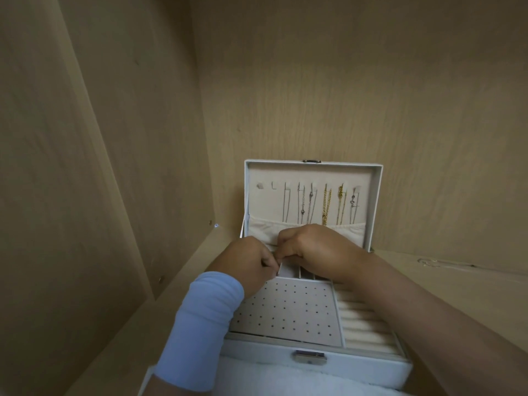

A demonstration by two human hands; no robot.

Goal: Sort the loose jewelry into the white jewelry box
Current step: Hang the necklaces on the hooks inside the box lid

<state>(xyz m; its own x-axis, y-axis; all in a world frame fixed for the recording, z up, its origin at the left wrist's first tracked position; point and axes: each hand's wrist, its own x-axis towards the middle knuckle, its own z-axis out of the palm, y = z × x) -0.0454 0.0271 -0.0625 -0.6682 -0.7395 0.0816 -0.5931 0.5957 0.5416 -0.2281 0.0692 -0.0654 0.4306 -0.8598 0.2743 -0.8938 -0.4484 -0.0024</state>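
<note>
The white jewelry box (pixel 354 364) stands open on a shelf, its lid (pixel 377 201) upright. Several silver and gold necklaces (pixel 325 204) hang from hooks inside the lid. A perforated earring panel (pixel 288 312) fills the front left of the tray, with ring rolls (pixel 357 315) to its right. My left hand (pixel 248 261) and my right hand (pixel 317 250) meet over the back compartments (pixel 288 270). Both have curled fingers, and the fingertips pinch together at something tiny that I cannot make out. A thin loose chain (pixel 428 262) lies on the shelf to the right of the box.
The box sits inside a wooden cabinet, with a side wall (pixel 85 167) close on the left and a back wall (pixel 371 81) right behind the lid. A white fluffy cloth (pixel 285 378) lies under the box's front. My left wrist wears a light blue band (pixel 203 327).
</note>
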